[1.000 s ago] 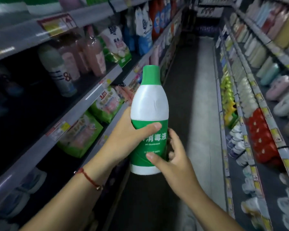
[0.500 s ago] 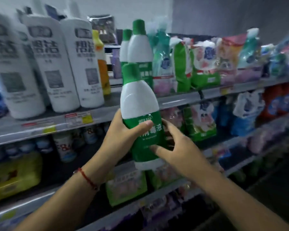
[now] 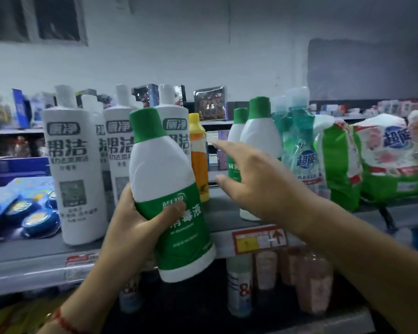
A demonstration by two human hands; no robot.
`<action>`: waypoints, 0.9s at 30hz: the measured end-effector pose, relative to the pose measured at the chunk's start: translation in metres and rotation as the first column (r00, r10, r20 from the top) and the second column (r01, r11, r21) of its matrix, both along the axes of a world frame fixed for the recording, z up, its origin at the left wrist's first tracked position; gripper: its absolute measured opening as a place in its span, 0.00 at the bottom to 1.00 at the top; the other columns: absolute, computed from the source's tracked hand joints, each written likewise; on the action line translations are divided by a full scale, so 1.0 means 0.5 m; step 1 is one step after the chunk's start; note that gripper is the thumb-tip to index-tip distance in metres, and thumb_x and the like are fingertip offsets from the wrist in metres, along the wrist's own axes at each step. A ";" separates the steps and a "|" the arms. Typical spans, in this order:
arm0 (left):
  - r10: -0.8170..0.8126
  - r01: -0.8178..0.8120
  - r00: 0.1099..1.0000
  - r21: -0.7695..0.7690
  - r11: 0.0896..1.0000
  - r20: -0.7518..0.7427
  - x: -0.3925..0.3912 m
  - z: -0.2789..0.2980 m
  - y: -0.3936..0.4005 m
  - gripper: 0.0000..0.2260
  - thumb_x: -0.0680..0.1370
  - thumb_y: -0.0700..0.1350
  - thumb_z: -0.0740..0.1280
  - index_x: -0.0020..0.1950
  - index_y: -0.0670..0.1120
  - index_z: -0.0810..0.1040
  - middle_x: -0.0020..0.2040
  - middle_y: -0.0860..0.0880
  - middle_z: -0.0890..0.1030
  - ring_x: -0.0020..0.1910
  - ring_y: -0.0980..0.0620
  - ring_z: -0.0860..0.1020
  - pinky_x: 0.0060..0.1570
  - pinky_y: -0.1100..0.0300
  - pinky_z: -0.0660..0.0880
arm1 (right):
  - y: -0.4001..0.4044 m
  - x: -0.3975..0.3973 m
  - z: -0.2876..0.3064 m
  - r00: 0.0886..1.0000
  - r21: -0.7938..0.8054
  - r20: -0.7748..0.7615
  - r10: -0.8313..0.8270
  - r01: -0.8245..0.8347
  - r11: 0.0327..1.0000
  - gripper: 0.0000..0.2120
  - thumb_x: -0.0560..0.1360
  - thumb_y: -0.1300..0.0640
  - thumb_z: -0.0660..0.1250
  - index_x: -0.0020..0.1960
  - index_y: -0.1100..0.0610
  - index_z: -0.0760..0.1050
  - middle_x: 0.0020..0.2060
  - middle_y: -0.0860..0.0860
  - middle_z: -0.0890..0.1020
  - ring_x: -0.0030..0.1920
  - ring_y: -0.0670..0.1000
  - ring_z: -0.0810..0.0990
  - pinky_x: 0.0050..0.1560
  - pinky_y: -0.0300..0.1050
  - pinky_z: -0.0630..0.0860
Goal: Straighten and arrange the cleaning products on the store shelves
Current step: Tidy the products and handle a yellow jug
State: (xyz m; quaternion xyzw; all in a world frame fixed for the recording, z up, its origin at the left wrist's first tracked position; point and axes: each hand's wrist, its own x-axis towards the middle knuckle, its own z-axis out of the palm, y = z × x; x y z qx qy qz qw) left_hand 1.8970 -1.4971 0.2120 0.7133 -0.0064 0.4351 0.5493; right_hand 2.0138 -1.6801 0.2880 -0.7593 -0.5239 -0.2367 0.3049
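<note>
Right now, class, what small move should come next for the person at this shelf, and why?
Probably the right hand, open and reaching, should nudge the two matching bottles aside. The left hand grips a tilted green-capped bottle off the shelf, which seems to belong beside them, next to the orange bottle.

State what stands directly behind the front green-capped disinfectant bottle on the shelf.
Behind the shelved disinfectant bottle stands a second matching bottle; its green cap and white shoulder show. The front bottle and the open right hand cover its lower body, so anything further back cannot be seen.
</note>
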 end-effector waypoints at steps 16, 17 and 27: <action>0.040 -0.040 0.999 -0.019 0.999 -0.007 0.000 0.056 0.021 0.33 0.61 0.53 0.80 0.63 0.52 0.75 0.53 0.48 0.87 0.50 0.47 0.87 0.43 0.55 0.84 | 0.311 0.198 0.228 0.957 -0.498 0.253 -0.142 0.254 0.829 0.06 0.81 0.57 0.62 0.55 0.54 0.77 0.59 0.54 0.80 0.53 0.55 0.77 0.58 0.51 0.77; 0.042 -0.043 0.999 -0.017 0.999 -0.005 0.001 0.054 0.021 0.32 0.62 0.52 0.81 0.63 0.52 0.75 0.52 0.48 0.87 0.50 0.48 0.87 0.43 0.56 0.84 | 0.314 0.205 0.228 0.945 -0.484 0.289 -0.154 0.283 0.828 0.09 0.80 0.57 0.62 0.57 0.56 0.77 0.59 0.54 0.80 0.53 0.55 0.78 0.57 0.51 0.77; 0.019 -0.019 1.000 -0.005 1.000 -0.009 0.017 0.030 0.010 0.33 0.62 0.52 0.81 0.64 0.52 0.75 0.53 0.49 0.87 0.51 0.48 0.86 0.47 0.51 0.84 | 0.259 0.168 0.229 0.993 -0.477 0.099 -0.061 0.101 0.873 0.15 0.72 0.51 0.76 0.54 0.52 0.75 0.52 0.52 0.81 0.50 0.53 0.82 0.44 0.44 0.79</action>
